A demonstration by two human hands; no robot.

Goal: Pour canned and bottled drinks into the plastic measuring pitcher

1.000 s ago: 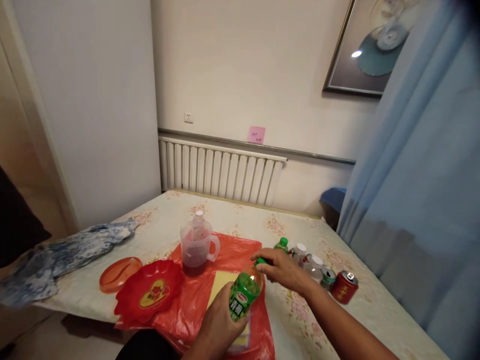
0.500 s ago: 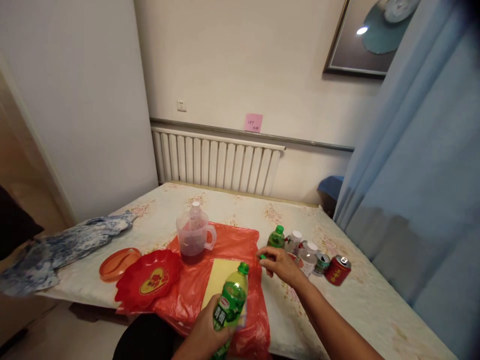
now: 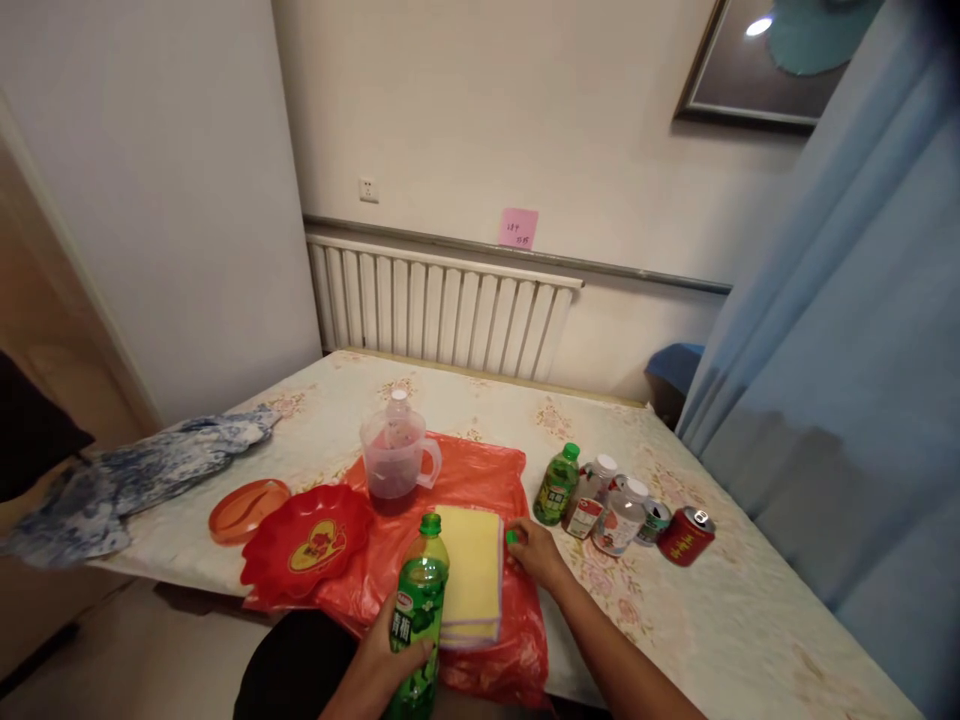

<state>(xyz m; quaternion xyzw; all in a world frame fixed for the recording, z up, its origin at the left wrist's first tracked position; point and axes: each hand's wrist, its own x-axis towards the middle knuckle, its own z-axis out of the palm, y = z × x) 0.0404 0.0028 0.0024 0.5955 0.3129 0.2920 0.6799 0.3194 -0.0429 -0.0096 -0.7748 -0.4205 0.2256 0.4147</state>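
Green plastic bottle: gripped around its body by the left hand, nearly upright at the near edge of the bench, its base cut off by the lower border of the view. Right hand: a green cap is pinched between thumb and fingers, apart from the bottle, at the right edge of a folded yellow cloth. The cloth lies on red plastic sheeting.

Surrounding items: beyond the bottle stands a translucent pitcher containing dark liquid; it partly hides a white-capped bottle. To the left, a red scalloped tray sits beside an orange lid. To the right of the right hand, running from left to right, stand a capped green bottle, two clear bottles with white caps, a green can and a red can.

Markings: the held bottle reads 青梅; its small red logo is not legible. The tray bears a yellow heart emblem. Handwriting on the pink note, on the far wall, and the red can's characters cannot be read with certainty.
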